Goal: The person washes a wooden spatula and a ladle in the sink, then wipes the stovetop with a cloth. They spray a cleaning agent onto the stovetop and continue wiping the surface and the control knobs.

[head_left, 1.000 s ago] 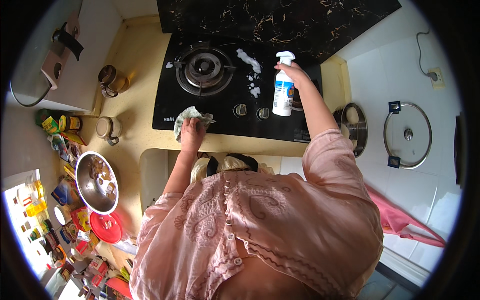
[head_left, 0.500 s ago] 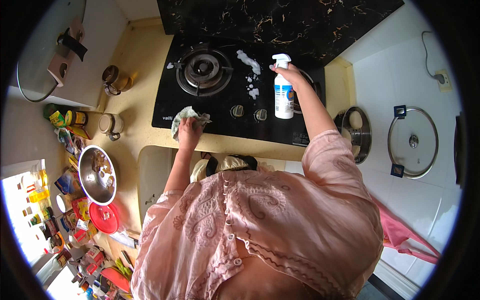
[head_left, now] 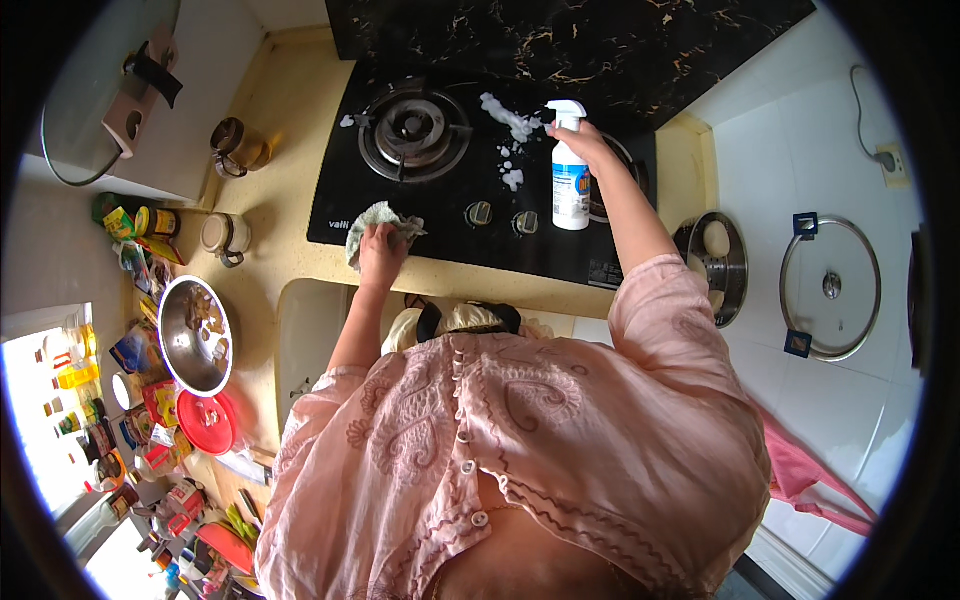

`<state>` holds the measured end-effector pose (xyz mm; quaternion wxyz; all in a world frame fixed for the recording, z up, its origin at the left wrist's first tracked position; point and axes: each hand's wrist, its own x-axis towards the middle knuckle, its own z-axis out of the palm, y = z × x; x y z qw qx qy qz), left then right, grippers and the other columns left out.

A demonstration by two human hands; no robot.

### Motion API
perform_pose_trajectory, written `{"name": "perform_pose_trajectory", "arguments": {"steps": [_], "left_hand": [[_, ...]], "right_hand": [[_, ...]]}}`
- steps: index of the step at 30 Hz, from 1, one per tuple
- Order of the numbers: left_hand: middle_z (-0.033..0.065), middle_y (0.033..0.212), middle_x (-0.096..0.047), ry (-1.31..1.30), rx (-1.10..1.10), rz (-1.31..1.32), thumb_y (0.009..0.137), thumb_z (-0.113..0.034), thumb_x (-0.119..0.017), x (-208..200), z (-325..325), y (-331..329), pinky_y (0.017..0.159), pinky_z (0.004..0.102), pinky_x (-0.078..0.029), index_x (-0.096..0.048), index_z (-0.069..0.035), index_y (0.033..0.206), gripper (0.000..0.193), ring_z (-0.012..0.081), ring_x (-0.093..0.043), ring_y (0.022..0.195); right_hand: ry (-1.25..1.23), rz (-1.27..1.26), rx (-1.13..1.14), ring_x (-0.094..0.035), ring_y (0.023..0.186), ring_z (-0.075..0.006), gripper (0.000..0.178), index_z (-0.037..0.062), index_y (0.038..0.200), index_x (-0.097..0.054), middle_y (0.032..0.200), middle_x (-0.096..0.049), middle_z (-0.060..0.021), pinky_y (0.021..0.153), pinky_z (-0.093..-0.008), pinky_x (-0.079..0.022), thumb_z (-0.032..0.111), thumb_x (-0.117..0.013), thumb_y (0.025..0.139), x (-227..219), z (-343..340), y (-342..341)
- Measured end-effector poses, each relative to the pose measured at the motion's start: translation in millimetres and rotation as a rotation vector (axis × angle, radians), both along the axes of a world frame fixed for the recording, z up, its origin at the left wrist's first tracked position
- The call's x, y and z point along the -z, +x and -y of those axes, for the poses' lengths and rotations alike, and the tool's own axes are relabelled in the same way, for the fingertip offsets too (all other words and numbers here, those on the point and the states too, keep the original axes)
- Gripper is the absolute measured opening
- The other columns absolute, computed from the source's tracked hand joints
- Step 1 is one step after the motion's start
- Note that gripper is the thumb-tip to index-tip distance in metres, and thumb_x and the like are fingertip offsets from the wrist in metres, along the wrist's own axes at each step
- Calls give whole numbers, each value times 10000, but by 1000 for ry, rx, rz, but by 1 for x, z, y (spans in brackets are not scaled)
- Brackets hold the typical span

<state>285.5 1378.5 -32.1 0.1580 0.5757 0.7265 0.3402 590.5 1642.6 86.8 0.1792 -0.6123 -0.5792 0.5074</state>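
My right hand (head_left: 585, 145) grips a white spray bottle (head_left: 571, 195) with a blue label by its neck, upright over the right part of the black gas hob (head_left: 450, 215). White foam (head_left: 508, 118) lies in a streak and small blobs between the two burners. My left hand (head_left: 381, 255) is closed on a pale grey-green cloth (head_left: 372, 222) at the hob's front left edge. Behind the cloth is the left burner (head_left: 414, 135). Two control knobs (head_left: 480, 213) sit between the cloth and the bottle. My right arm and the bottle partly hide the right burner.
On the left counter stand a glass mug (head_left: 240, 147), a lidded jar (head_left: 225, 236), a steel bowl (head_left: 196, 335) with food pieces and a red lid (head_left: 207, 422). A sink (head_left: 312, 330) lies before me. Right of the hob is a steel pot (head_left: 735, 265); a glass lid (head_left: 832, 290) hangs beyond.
The foam streak by the burners has grown longer toward the bottle. My view has shifted slightly; both hands keep their holds in nearly the same places.
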Motion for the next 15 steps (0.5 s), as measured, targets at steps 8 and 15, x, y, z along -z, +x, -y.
{"name": "perform_pose_trajectory", "arguments": {"steps": [8,15], "left_hand": [[156,883,-520,27,-24,-13,650,-107,-658,2,0,3,757,422,-426,-541,-60,890,271,352,-510,845],[160,888,-515,43,-14,7,656,-96,-658,-2,1,4,773,420,-421,-532,-59,887,266,353,-509,849]], "right_hand": [[-116,187,-242,-565,925,-145,309,73,1046,-580,1025,-614,-46,812,-294,-424,169,-584,752,-1,13,-11],[-62,-16,-499,-587,799,-133,283,51,991,-598,875,-636,-41,721,-277,-457,121,-600,717,-14,75,-31]]}}
